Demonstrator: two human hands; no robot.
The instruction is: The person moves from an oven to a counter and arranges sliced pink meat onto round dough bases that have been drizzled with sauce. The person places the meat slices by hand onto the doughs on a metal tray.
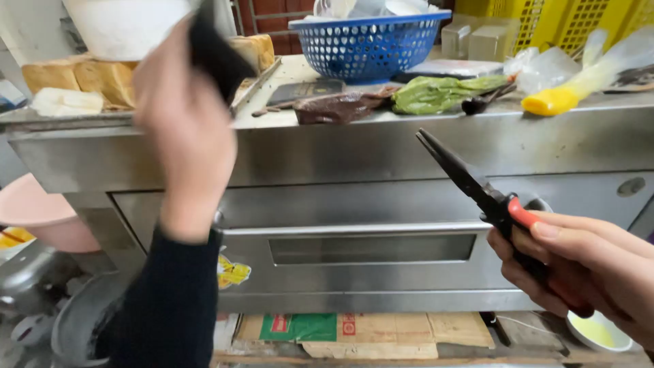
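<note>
My right hand (579, 262) grips black scissors with a red handle (477, 187) at the lower right; the closed blades point up and to the left in front of a steel oven door (354, 249). My left hand (184, 129) is raised at the upper left, in a dark sleeve, and it holds a black object (216, 51) that sticks up above the fingers. What that object is I cannot tell; it is blurred. The left hand hovers before the oven's top edge.
On the oven's steel top (286, 116) lie a blue basket (368, 44), a brown bag (340, 107), a green bag (443, 92), a yellow-filled piping bag (565, 95), bread loaves (88, 75). A pink basin (41, 211) sits left. Flattened cardboard (368, 334) and a small bowl (599, 332) lie below.
</note>
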